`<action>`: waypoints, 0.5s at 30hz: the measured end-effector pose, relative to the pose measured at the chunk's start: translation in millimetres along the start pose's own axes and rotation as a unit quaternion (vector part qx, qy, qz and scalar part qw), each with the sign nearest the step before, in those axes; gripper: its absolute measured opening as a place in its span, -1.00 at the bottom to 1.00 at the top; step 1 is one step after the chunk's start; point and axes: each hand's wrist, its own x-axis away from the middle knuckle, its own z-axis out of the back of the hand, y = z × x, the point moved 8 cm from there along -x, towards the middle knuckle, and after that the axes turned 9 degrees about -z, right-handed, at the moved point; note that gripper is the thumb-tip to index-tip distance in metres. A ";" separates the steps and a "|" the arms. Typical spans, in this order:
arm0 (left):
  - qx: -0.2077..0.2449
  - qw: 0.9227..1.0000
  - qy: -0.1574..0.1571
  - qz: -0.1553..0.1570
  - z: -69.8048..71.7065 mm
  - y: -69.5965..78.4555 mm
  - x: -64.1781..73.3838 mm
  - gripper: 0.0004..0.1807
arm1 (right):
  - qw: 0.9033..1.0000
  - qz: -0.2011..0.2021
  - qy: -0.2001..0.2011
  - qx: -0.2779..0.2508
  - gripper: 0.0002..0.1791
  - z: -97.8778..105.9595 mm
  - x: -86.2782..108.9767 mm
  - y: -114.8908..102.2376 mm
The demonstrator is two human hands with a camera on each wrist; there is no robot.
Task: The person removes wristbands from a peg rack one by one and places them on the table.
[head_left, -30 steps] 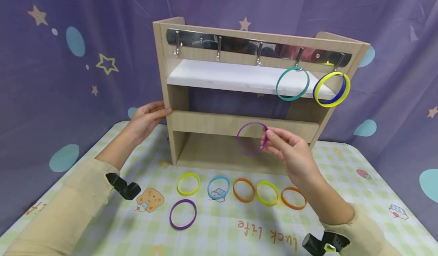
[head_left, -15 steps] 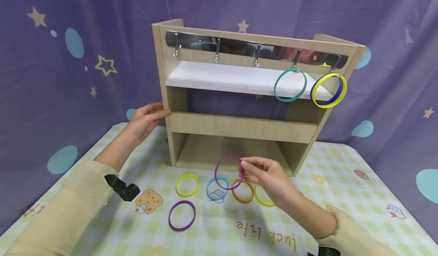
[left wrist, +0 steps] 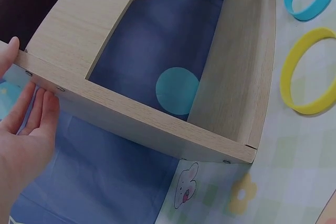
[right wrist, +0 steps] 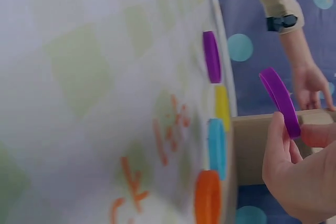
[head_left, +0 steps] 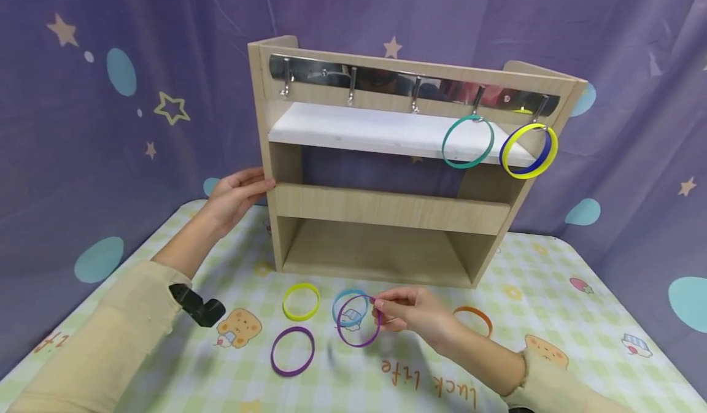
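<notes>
My right hand (head_left: 411, 318) pinches a thin purple silicone wristband (right wrist: 281, 98) between thumb and fingers, held up above the table. In the head view this band overlaps a light blue wristband (head_left: 334, 308). My left hand (head_left: 234, 198) grips the left side panel of a wooden shelf (head_left: 386, 204), thumb at the front edge and fingers against the outer face (left wrist: 37, 114). A second purple wristband (head_left: 291, 374) lies on the table, with a yellow one (head_left: 301, 319) behind it. An orange wristband (head_left: 490, 324) shows beyond my right forearm, which hides others.
Across the shelf's top runs a metal rail (head_left: 326, 72) with several hooks. A teal wristband (head_left: 466, 166) hangs from one right-hand hook. The rightmost hook carries a yellow wristband (head_left: 555, 149) and a dark blue one (head_left: 521, 171). A checked cloth (head_left: 193, 364) covers the table.
My right hand has come down and left with the purple wristband, from in front of the shelf to low over the light blue one. My left hand stays at the side panel.
</notes>
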 end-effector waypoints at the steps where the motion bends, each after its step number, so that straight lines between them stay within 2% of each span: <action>1: -0.004 1.000 -0.002 0.000 -0.1 -0.6 0.5 -0.31 | 1.000 -0.005 -0.004 0.001 -0.54 -0.8 -1.2 4.1; 10: -0.004 1.000 -0.001 0.003 -0.8 1.3 1.2 -0.23 | 0.998 -0.051 -0.035 0.018 -0.61 -9.6 -10.3 32.3; 15: -0.013 1.000 -0.002 0.010 -0.5 0.5 2.4 -0.24 | 0.996 -0.062 -0.060 0.016 -0.65 -17.5 -9.2 43.1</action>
